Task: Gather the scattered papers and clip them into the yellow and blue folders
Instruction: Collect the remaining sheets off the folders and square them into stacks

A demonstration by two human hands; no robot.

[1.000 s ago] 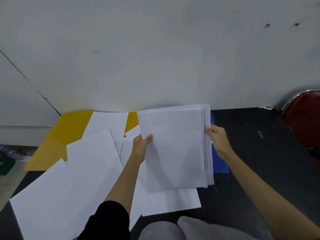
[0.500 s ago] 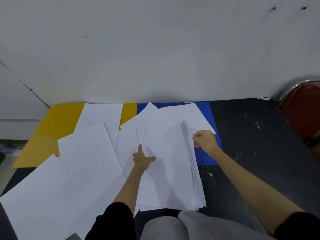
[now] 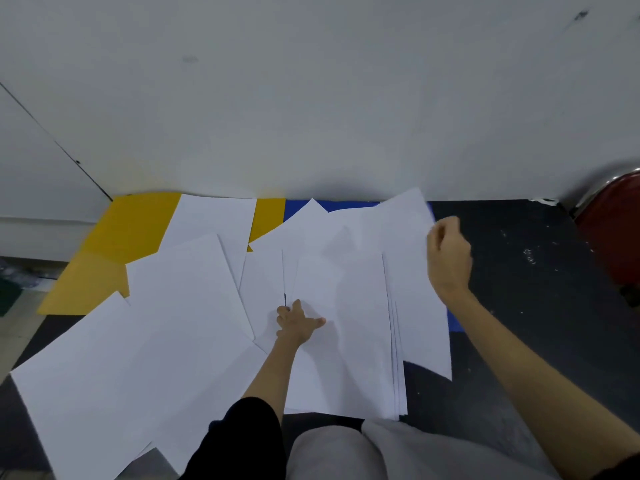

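Several white sheets (image 3: pixel 145 344) lie scattered over the dark table. A squared-up paper stack (image 3: pixel 349 362) lies in front of me. My left hand (image 3: pixel 298 323) presses flat on its left edge with fingers spread. Just right of the stack, my right hand (image 3: pixel 449 258) has its fingers curled and pinches the right edge of a single sheet (image 3: pixel 412 271), which is lifted and tilted. The yellow folder (image 3: pixel 131 230) lies open at the back left, partly under sheets. Only slivers of the blue folder (image 3: pixel 346 204) show beneath the papers at the back centre.
A white wall (image 3: pixel 311 98) rises right behind the folders. A red chair with a chrome frame (image 3: pixel 613 233) stands at the far right. Bare dark table (image 3: pixel 526 289) lies right of the papers. My grey-clad knees (image 3: pixel 346 452) are at the near edge.
The stack, held upright in both hands a second ago, now lies flat under my left hand. My right hand has moved right and up, lifting one sheet off the blue folder.
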